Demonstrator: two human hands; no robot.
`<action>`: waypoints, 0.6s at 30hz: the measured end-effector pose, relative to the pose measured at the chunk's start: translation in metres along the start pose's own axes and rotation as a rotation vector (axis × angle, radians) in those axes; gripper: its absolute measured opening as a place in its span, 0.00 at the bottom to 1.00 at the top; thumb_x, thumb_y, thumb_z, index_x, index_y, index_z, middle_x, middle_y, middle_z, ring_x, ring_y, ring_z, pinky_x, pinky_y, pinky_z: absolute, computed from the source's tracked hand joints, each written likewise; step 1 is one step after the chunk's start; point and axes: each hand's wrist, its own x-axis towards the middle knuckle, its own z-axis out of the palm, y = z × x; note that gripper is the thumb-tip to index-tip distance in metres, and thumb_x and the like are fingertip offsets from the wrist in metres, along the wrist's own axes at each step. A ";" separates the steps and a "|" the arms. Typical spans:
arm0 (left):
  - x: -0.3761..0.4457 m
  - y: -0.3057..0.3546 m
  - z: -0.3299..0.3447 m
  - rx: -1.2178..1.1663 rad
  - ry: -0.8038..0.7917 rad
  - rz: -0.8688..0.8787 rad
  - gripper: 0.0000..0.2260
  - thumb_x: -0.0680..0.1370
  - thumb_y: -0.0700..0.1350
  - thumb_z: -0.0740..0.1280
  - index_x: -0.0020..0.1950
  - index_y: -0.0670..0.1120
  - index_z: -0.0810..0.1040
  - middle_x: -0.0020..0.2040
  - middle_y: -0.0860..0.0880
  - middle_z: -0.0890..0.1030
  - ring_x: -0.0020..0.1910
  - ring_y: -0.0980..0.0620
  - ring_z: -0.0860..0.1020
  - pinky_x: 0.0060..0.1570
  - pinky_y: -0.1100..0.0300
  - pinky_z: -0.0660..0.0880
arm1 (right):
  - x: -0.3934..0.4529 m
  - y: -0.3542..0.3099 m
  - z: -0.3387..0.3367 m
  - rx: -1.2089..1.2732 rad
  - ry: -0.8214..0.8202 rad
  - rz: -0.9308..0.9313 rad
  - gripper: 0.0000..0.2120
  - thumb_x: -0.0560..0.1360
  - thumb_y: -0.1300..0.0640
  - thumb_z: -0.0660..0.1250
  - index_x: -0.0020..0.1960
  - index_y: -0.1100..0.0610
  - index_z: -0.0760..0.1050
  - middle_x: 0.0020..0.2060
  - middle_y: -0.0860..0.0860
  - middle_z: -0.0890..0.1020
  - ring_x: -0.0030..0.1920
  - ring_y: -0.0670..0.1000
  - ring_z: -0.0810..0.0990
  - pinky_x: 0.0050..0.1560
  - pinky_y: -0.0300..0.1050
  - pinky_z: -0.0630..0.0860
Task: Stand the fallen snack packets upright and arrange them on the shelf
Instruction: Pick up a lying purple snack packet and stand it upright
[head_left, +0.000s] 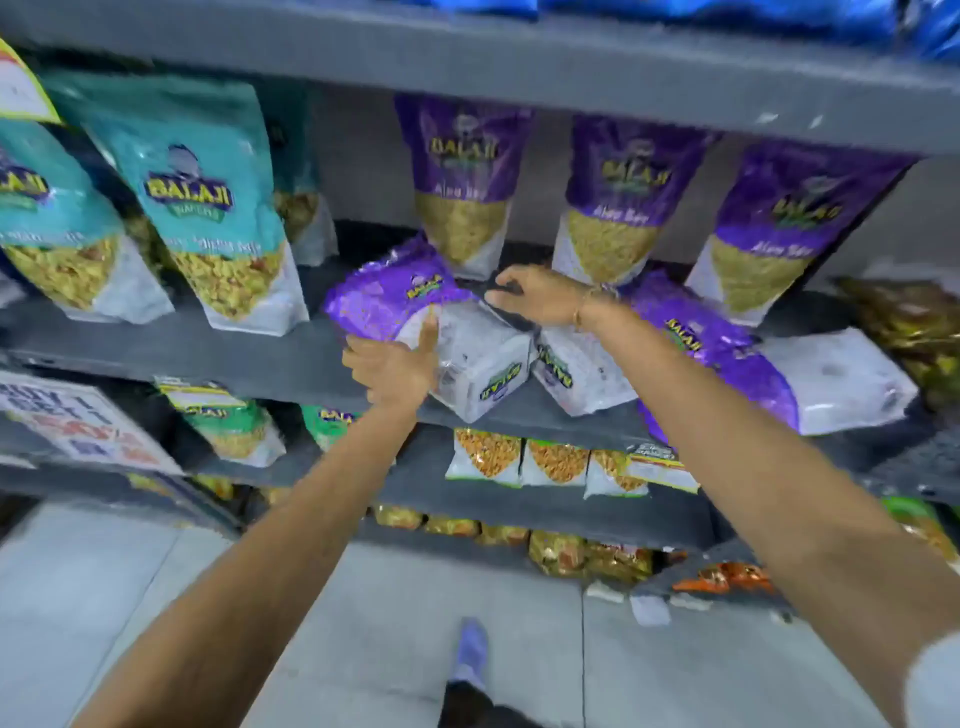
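Three purple-and-white snack packets lie fallen on the grey shelf (249, 358). My left hand (397, 371) grips the left fallen packet (410, 312) from its near side, thumb on its face. My right hand (540, 293) reaches over that packet's far edge, fingers curled; whether it holds it I cannot tell. A second fallen packet (576, 371) lies under my right wrist. The third fallen packet (810, 374) lies to the right. Behind them three purple packets stand upright: one (462, 182), another (618, 208), the last (779, 228).
Teal snack packets (208, 208) stand upright at the left of the same shelf. A brownish packet (909, 322) lies at the far right. Lower shelves hold green and orange packets (550, 460). A price sign (78, 421) hangs at the left. My foot (470, 649) is on the tiled floor.
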 end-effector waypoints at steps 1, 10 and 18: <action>0.005 -0.001 0.005 0.045 -0.033 -0.059 0.45 0.72 0.60 0.69 0.74 0.33 0.52 0.73 0.36 0.59 0.73 0.39 0.60 0.67 0.54 0.56 | 0.010 0.003 0.003 0.015 -0.068 0.024 0.18 0.79 0.46 0.57 0.42 0.60 0.72 0.39 0.59 0.75 0.43 0.55 0.73 0.39 0.34 0.67; 0.054 -0.021 0.004 -0.294 -0.460 -0.392 0.39 0.58 0.56 0.80 0.64 0.43 0.71 0.58 0.42 0.81 0.52 0.42 0.82 0.42 0.40 0.81 | 0.056 0.036 0.011 0.389 -0.583 0.216 0.17 0.74 0.44 0.65 0.34 0.55 0.68 0.25 0.48 0.70 0.25 0.44 0.65 0.26 0.35 0.65; 0.060 -0.007 -0.015 -0.263 -0.498 -0.224 0.47 0.46 0.53 0.82 0.62 0.43 0.71 0.56 0.46 0.82 0.49 0.48 0.83 0.42 0.48 0.82 | 0.067 0.037 -0.002 0.581 -0.621 0.123 0.17 0.70 0.64 0.68 0.59 0.59 0.73 0.51 0.50 0.82 0.50 0.46 0.81 0.46 0.35 0.81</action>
